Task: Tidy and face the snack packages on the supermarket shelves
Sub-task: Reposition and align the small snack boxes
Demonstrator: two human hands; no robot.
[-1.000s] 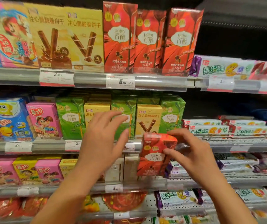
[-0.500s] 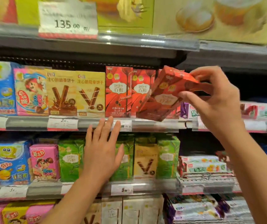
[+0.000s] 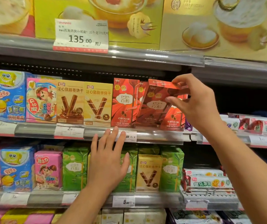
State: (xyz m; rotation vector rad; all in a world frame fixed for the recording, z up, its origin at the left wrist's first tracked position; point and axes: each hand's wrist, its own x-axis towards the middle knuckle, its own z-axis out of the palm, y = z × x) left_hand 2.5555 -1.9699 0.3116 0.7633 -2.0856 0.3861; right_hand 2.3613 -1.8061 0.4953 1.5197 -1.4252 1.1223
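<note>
Up at the middle shelf (image 3: 145,136), the right hand (image 3: 195,104) pinches a tilted red biscuit box (image 3: 157,104) among the red row near the front edge. It looks mid-placement; next it needs straightening and seating upright. The left hand (image 3: 108,160) is spread flat, fingertips at the shelf's front rail.

Glossy red cardboard box (image 3: 157,104); shiny clear plastic strip over the grey metal shelf edge (image 3: 153,136); matt paper price tag (image 3: 81,36).

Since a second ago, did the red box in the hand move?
Yes. The red box went up from the green-box shelf to the shelf above, and the right hand now holds it among the other red boxes.
</note>
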